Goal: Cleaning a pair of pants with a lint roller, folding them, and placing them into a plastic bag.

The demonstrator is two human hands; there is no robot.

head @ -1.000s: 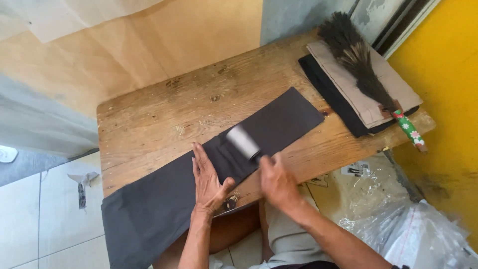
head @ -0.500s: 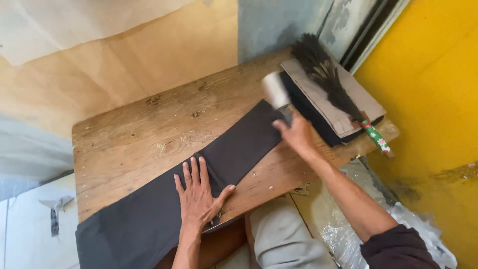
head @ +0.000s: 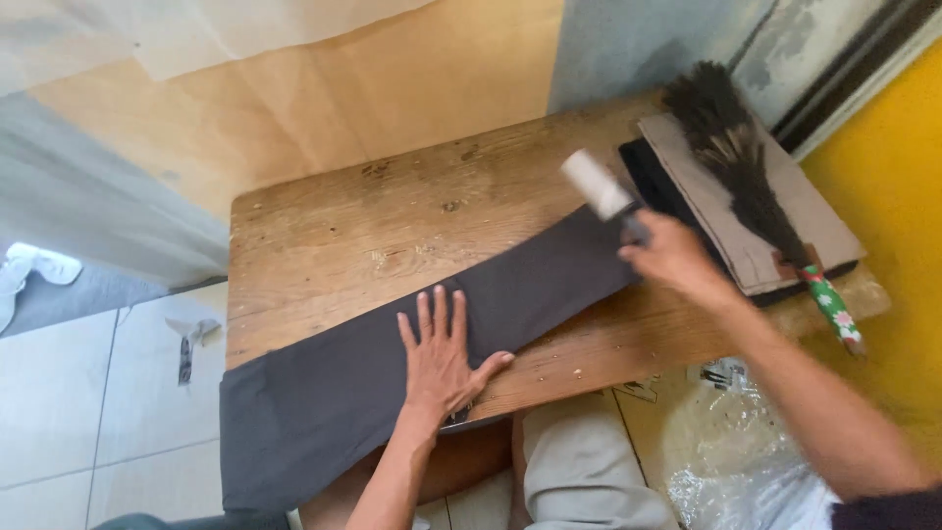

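Left hand (head: 439, 358) lies flat, palm down, fingers spread apart, pressed on the dark cloth (head: 392, 348); it grips nothing. The cloth runs as a long strip across the worktop (head: 392, 226): one end stretches away from the left hand toward the right hand, the other end passes the left hand on its outer side and hangs over the worktop edge. Right hand (head: 667, 257) is closed around the dark handle of a lint roller (head: 599, 186), fingers clamped on it; motion blur softens the fingers. The roller's white head points up and away from the right hand and sits at the far end of the cloth, at or just past its edge; contact with the cloth cannot be told. Just beyond the right hand lies a folded stack, beige cloth (head: 756, 211) on top of a black one. A feather duster (head: 736, 157) rests on that stack, its green patterned handle nearest the worktop edge. Below the right forearm, under the worktop edge, clear plastic bags (head: 736, 461) lie.
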